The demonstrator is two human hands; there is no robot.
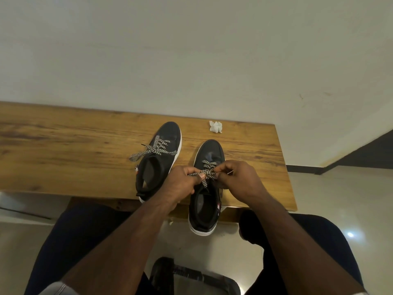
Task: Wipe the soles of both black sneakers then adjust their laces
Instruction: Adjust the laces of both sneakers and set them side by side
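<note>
Two hands (212, 179) pinch checkered laces (205, 173) over a wooden table (63, 145) against a white wall (191, 50).

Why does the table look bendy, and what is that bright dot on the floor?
In the head view the wide-angle lens curves the wooden table edge. The dot is glare on the shiny floor at lower right. The sneakers and hands look fairly sharp, and the toe caps shine a little.

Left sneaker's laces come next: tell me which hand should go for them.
Left, probably. The left hand is nearer the left sneaker, whose loose laces trail off its left side. The right hand would have to cross over the right sneaker. Both hands now pinch that sneaker's laces.
</note>
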